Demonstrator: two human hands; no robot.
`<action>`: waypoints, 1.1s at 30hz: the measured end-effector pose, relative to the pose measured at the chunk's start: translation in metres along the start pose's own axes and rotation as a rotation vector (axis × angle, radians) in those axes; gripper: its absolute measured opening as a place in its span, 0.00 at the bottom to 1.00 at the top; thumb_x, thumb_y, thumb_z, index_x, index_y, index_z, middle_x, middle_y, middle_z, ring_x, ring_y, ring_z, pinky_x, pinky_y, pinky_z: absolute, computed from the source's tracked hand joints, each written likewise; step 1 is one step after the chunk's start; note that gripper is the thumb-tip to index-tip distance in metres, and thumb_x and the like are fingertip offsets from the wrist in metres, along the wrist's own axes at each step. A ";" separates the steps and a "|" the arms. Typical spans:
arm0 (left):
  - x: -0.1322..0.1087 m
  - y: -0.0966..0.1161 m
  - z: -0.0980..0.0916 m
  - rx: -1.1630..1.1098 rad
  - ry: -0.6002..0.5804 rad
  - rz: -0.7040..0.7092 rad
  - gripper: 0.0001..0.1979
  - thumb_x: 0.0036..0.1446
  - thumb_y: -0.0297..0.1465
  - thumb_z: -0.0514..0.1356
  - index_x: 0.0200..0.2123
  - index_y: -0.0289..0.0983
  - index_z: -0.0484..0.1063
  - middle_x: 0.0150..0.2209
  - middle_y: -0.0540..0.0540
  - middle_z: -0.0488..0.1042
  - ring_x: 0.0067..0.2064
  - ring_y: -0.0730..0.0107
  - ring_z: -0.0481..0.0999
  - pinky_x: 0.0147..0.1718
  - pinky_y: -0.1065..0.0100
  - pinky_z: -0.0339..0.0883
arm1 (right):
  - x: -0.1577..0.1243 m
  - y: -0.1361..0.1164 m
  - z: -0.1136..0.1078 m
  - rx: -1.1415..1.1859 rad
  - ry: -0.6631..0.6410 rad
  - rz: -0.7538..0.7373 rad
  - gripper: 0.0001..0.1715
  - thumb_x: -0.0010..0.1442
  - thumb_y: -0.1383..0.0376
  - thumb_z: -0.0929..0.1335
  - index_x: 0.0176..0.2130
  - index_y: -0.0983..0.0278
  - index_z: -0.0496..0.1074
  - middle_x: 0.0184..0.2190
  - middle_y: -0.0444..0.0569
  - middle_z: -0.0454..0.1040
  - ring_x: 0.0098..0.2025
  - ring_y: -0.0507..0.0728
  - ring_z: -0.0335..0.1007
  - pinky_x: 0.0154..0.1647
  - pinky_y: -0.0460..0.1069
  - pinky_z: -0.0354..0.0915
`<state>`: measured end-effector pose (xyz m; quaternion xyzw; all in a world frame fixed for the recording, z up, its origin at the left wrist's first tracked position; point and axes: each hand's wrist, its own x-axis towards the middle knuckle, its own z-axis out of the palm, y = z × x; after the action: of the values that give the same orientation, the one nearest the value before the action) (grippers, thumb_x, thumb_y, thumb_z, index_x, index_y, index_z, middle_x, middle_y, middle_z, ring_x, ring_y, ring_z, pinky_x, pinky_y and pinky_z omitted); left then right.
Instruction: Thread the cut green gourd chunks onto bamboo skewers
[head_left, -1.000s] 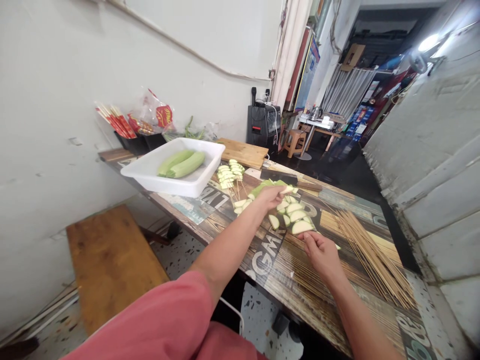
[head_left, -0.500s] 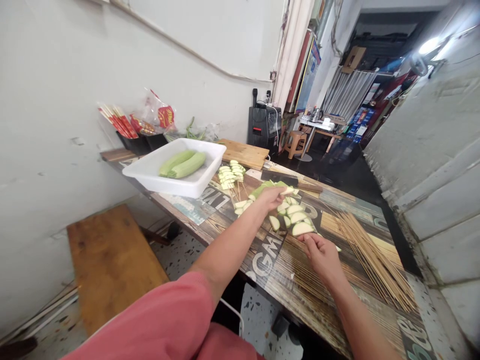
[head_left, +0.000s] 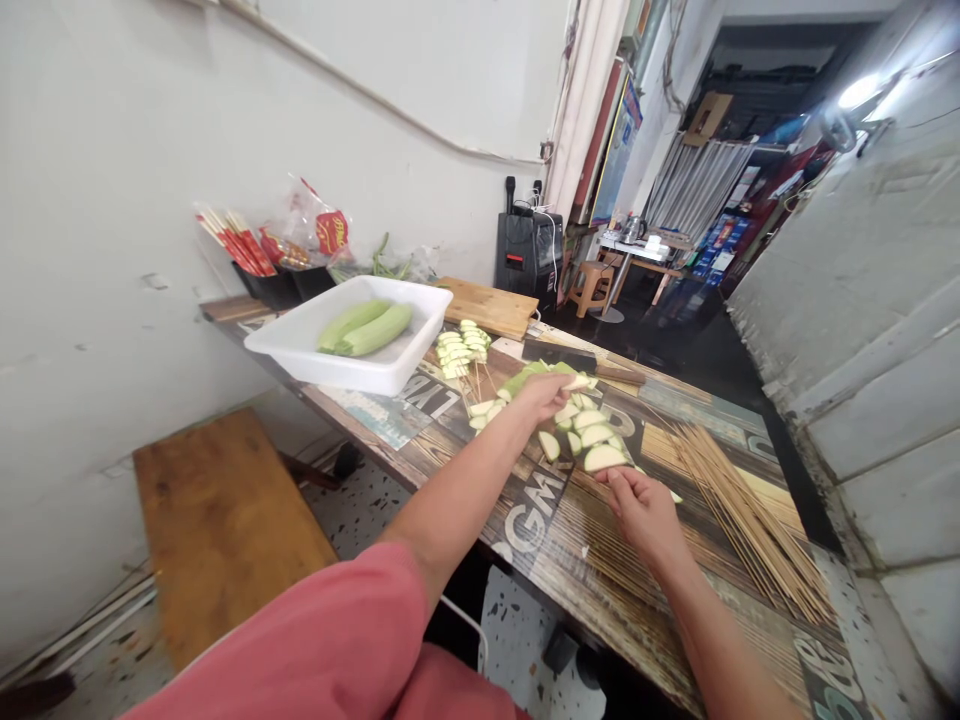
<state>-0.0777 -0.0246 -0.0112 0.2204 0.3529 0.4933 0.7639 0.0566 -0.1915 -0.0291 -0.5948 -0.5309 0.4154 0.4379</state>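
My left hand (head_left: 546, 396) is closed on a pale zucchini slice (head_left: 576, 382) at its fingertips, above the cut pieces. Nearer to me, my right hand (head_left: 641, 502) is pinched closed, its fingertips against the edge of a large half-round slice (head_left: 604, 458). What sits inside that pinch is hidden. Several half-round slices (head_left: 596, 434) with green rims overlap in a row between the hands. One loose slice (head_left: 549, 445) lies left of the row. Under and behind my left hand are more green-skinned pieces (head_left: 525, 376).
Thin wooden skewers (head_left: 750, 520) lie bundled at the right. A cleaver (head_left: 559, 356) rests beyond the slices. Finished-looking zucchini skewers (head_left: 461, 348) lie by a white tub (head_left: 360, 375) with two whole zucchini (head_left: 379, 330). A cutting board (head_left: 487, 306) is at the back.
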 end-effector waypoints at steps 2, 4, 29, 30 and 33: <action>-0.001 0.000 0.000 0.057 -0.021 0.003 0.08 0.48 0.19 0.61 0.23 0.30 0.63 0.21 0.47 0.68 0.15 0.88 0.57 0.12 0.83 0.43 | 0.000 0.000 0.000 0.013 -0.004 0.007 0.23 0.52 0.49 0.63 0.32 0.68 0.68 0.12 0.34 0.49 0.13 0.45 0.40 0.16 0.44 0.40; -0.001 0.000 0.001 0.102 -0.030 0.005 0.07 0.50 0.19 0.59 0.23 0.30 0.63 0.22 0.47 0.68 0.15 0.88 0.57 0.12 0.83 0.42 | 0.001 0.000 0.000 0.025 -0.008 0.017 0.23 0.52 0.49 0.63 0.32 0.68 0.68 0.12 0.34 0.50 0.13 0.45 0.40 0.16 0.44 0.40; -0.010 -0.005 0.007 0.151 -0.094 -0.074 0.05 0.51 0.20 0.58 0.25 0.28 0.65 0.24 0.43 0.71 0.16 0.87 0.58 0.12 0.83 0.43 | -0.001 -0.008 0.004 0.208 0.005 0.156 0.24 0.45 0.47 0.66 0.31 0.66 0.66 0.10 0.32 0.50 0.10 0.43 0.38 0.12 0.43 0.37; -0.011 -0.005 0.007 0.154 -0.098 -0.078 0.04 0.52 0.20 0.57 0.25 0.28 0.66 0.25 0.43 0.71 0.17 0.87 0.58 0.12 0.83 0.43 | -0.001 -0.007 0.004 0.209 0.005 0.156 0.24 0.45 0.47 0.66 0.31 0.66 0.66 0.10 0.32 0.50 0.10 0.43 0.38 0.12 0.43 0.37; -0.012 -0.006 0.009 0.156 -0.091 -0.089 0.04 0.53 0.20 0.56 0.26 0.28 0.66 0.25 0.42 0.72 0.16 0.87 0.57 0.12 0.83 0.44 | -0.001 -0.006 0.004 0.194 0.013 0.145 0.24 0.46 0.48 0.66 0.31 0.66 0.66 0.11 0.32 0.50 0.10 0.43 0.38 0.12 0.42 0.37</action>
<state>-0.0703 -0.0378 -0.0061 0.2855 0.3646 0.4196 0.7807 0.0510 -0.1921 -0.0245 -0.5892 -0.4408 0.4917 0.4655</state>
